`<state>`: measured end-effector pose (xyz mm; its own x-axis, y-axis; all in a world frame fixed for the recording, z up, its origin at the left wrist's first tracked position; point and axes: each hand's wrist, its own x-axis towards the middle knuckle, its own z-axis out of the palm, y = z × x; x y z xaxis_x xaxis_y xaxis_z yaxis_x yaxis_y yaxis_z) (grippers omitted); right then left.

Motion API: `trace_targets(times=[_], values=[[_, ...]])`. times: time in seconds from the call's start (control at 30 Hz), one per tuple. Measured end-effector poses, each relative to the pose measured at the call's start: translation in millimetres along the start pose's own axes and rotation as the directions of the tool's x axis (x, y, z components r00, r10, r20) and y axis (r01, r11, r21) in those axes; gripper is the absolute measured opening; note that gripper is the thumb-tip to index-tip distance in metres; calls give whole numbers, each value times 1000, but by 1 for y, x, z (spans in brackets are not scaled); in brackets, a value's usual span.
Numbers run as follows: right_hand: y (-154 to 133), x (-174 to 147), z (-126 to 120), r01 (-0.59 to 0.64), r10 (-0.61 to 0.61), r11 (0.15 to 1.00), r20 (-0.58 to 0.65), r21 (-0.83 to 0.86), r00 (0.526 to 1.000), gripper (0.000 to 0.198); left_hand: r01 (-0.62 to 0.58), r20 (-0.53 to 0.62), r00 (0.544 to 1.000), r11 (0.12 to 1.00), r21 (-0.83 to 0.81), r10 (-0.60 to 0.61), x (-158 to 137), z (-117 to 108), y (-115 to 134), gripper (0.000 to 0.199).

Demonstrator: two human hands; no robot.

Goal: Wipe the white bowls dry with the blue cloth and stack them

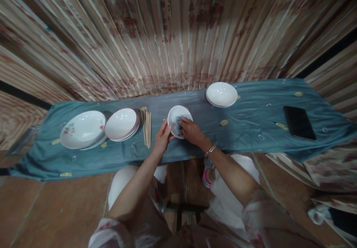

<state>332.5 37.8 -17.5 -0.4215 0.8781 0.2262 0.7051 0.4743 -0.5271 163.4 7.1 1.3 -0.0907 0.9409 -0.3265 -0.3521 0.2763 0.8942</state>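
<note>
We see the left hand point(161, 138) gripping the small bowl point(174, 117) over the middle of the counter point(245, 129); whether the right hand point(192, 131), inside it, grips anything we cannot tell. Lopsided pressing could tip the bowl loose.

Along the table's point(251, 127) left end, floral bowls point(85, 129), red-rimmed bowls point(121, 124) and chopsticks point(148, 129) are blocking a low sideways pass. The left hand point(162, 136), right hand point(192, 129) and small bowl point(173, 117) are filling the middle. Toward the right edge, a lane is running between the white bowls point(221, 94) at the far edge and the near edge, with a dark tablet point(299, 123) closing its end.
</note>
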Motion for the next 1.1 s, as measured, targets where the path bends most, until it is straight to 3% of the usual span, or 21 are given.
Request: trace_targets(times=[0.3,0.5,0.87,1.1], values=[[1,5,17,61,-47,967,-65,247,997,50,7,13,1000,1000,-1,-7,0,-1,-2,53],[-8,14,21,60,-14,954,-154,293,988,44,-16,25,1000,1000,11,16,0,-1,-2,50],[-10,31,19,10,21,988,-204,153,979,40,-8,38,999,1000,11,7,0,-1,-1,60],[-14,27,3,-66,54,990,-99,-125,994,40,-30,51,998,999,29,29,0,-3,0,64]])
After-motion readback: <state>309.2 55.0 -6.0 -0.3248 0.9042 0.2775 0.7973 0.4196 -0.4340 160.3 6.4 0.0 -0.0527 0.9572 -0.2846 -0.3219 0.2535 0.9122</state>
